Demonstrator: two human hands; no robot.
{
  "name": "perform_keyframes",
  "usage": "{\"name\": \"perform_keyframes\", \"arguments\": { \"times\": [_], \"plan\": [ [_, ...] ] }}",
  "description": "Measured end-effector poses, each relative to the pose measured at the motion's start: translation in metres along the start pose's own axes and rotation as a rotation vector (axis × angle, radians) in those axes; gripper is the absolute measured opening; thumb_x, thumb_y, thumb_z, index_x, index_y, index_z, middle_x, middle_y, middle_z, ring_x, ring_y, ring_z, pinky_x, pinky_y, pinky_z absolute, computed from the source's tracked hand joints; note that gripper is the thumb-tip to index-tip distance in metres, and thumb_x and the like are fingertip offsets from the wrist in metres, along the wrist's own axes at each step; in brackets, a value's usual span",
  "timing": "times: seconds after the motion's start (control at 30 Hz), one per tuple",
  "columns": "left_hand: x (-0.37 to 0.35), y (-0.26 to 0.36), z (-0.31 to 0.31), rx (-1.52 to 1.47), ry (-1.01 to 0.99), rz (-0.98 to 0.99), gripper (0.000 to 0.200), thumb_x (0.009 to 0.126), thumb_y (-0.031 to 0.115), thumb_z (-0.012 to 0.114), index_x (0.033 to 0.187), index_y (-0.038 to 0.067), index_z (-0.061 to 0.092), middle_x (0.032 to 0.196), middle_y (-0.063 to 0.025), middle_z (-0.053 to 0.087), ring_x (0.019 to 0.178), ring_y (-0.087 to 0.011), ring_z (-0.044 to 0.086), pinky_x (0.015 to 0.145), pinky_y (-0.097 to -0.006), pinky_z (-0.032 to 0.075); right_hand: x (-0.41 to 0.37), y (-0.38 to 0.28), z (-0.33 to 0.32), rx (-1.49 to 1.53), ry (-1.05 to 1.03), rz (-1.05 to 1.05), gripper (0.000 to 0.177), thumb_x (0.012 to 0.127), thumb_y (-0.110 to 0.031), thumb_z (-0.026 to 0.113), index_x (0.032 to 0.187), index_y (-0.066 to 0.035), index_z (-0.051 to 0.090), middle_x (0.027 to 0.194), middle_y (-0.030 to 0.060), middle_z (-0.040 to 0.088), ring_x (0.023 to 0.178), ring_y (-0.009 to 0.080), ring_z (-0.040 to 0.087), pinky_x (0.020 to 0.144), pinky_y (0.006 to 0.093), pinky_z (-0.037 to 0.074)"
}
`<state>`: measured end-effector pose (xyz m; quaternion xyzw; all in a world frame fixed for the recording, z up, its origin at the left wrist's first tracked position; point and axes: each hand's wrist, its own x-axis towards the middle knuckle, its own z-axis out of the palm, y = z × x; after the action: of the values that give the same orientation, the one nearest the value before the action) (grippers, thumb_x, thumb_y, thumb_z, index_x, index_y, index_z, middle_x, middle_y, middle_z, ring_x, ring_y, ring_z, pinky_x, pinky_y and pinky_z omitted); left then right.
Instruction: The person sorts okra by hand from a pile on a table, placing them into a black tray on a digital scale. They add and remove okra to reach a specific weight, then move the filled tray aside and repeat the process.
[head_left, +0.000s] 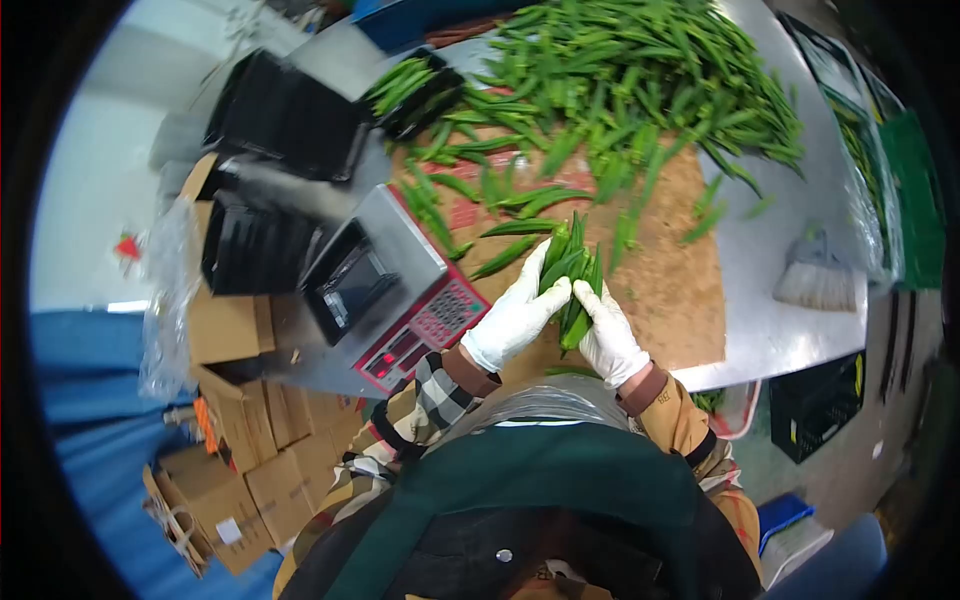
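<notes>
My left hand (518, 318), in a white glove, is closed around one side of a small bunch of okra (566, 262). My right hand (608, 335), gloved the same way, grips the other side, its thumb close to the left one. The pods stand roughly lengthwise between both palms, above the brown board (670, 300). Loose okra pods (510, 228) lie just beyond my fingers, and a large heap of okra (640, 70) covers the far part of the table. To the left stands a red-edged weighing scale (435, 320) with a black tray (345, 280) on it.
Stacked black trays (285, 115) stand at the far left, near a tray filled with okra (405, 88). A small brush (815, 275) lies on the metal table (760, 330) at right. Cardboard boxes (290, 490) sit lower left; a black crate (818, 405) is lower right.
</notes>
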<state>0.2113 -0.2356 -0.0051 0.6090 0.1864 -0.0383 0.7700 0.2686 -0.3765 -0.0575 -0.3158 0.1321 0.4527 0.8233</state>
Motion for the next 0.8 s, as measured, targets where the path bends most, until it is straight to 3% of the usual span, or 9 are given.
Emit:
{"name": "perform_keyframes", "arguments": {
  "times": [0.3, 0.4, 0.5, 0.57, 0.6, 0.63, 0.67, 0.7, 0.8],
  "plan": [
    [-0.103, 0.110, -0.159, 0.232, 0.280, -0.088, 0.056, 0.107, 0.039, 0.048, 0.150, 0.004, 0.040, 0.139, -0.0085, 0.054, 0.126, -0.0147, 0.049, 0.106, -0.0292, 0.041, 0.055, 0.139, 0.178, -0.048, -0.333, 0.108, 0.040, 0.105, -0.028, 0.053, 0.141, -0.013, 0.043, 0.130, 0.0034, 0.058, 0.119, 0.0179, 0.055, 0.105, 0.0365, 0.044],
    [-0.113, 0.106, -0.231, 0.185, 0.352, -0.109, 0.051, 0.108, 0.039, 0.045, 0.146, 0.006, 0.047, 0.137, -0.0051, 0.057, 0.122, -0.0108, 0.051, 0.106, -0.0284, 0.042, 0.074, 0.167, 0.222, -0.084, -0.393, 0.373, 0.109, 0.089, -0.056, 0.070, 0.158, -0.010, 0.000, 0.161, 0.0122, 0.020, 0.149, 0.0270, 0.020, 0.120, 0.0471, 0.018],
    [-0.116, 0.089, -0.285, 0.232, 0.284, -0.129, 0.053, 0.108, 0.041, 0.042, 0.147, 0.005, 0.046, 0.138, -0.0036, 0.056, 0.122, -0.0093, 0.051, 0.107, -0.0268, 0.040, 0.070, 0.155, 0.239, -0.356, -0.315, 0.475, 0.078, 0.097, -0.044, 0.065, 0.152, -0.012, 0.020, 0.152, 0.0100, 0.036, 0.142, 0.0215, 0.034, 0.111, 0.0528, 0.034],
    [-0.121, 0.082, -0.300, 0.077, 0.382, -0.336, 0.072, 0.105, 0.059, 0.029, 0.154, 0.007, 0.036, 0.154, -0.0181, 0.041, 0.145, -0.0278, 0.036, 0.121, -0.0397, 0.022, 0.070, 0.145, 0.218, -0.463, -0.353, 0.497, 0.034, 0.098, -0.039, 0.065, 0.112, -0.013, 0.050, 0.095, -0.0044, 0.048, 0.088, 0.0077, 0.050, 0.101, 0.0412, 0.042],
    [-0.124, 0.075, -0.315, 0.300, 0.325, -0.329, 0.078, 0.103, 0.065, 0.026, 0.155, 0.008, 0.033, 0.157, -0.0199, 0.037, 0.149, -0.0321, 0.029, 0.122, -0.0461, 0.014, 0.074, 0.137, 0.202, -0.489, -0.442, 0.487, 0.026, 0.101, -0.035, 0.060, 0.090, -0.016, 0.045, 0.077, -0.0075, 0.027, 0.068, 0.0045, 0.034, 0.095, 0.0324, 0.044],
    [-0.128, 0.078, -0.320, 0.259, 0.365, -0.295, 0.076, 0.103, 0.064, 0.025, 0.155, 0.008, 0.034, 0.157, -0.0195, 0.037, 0.149, -0.0323, 0.029, 0.122, -0.0477, 0.014, 0.091, 0.137, 0.159, -0.254, -0.639, 0.503, 0.019, 0.104, -0.029, 0.054, 0.104, -0.009, 0.055, 0.087, -0.0043, 0.050, 0.082, 0.0083, 0.052, 0.096, 0.0315, 0.046],
    [-0.136, 0.082, -0.321, 0.214, 0.406, -0.263, 0.075, 0.104, 0.063, 0.025, 0.155, 0.009, 0.035, 0.157, -0.0191, 0.037, 0.149, -0.0325, 0.029, 0.122, -0.0492, 0.014, 0.071, 0.108, 0.152, -0.359, -0.434, 0.415, 0.033, 0.105, -0.024, 0.052, 0.129, -0.002, 0.054, 0.116, 0.0073, 0.064, 0.107, 0.0171, 0.062, 0.098, 0.0357, 0.049],
    [-0.144, 0.084, -0.323, 0.169, 0.449, -0.233, 0.074, 0.104, 0.062, 0.025, 0.155, 0.009, 0.035, 0.157, -0.0187, 0.037, 0.149, -0.0327, 0.029, 0.121, -0.0507, 0.014, 0.078, 0.103, 0.117, -0.390, -0.292, 0.410, 0.046, 0.105, -0.021, 0.049, 0.144, 0.003, 0.044, 0.140, 0.0185, 0.056, 0.125, 0.0260, 0.058, 0.101, 0.0400, 0.050],
    [-0.176, 0.089, -0.337, 0.132, 0.656, -0.128, 0.070, 0.104, 0.061, 0.030, 0.151, 0.009, 0.043, 0.152, -0.0145, 0.046, 0.142, -0.0296, 0.040, 0.118, -0.0496, 0.022, 0.064, 0.071, 0.024, -0.497, -0.057, 0.206, 0.045, 0.104, -0.023, 0.049, 0.138, 0.006, 0.048, 0.135, 0.0214, 0.059, 0.118, 0.0324, 0.062, 0.101, 0.0424, 0.051]
  ]
}}
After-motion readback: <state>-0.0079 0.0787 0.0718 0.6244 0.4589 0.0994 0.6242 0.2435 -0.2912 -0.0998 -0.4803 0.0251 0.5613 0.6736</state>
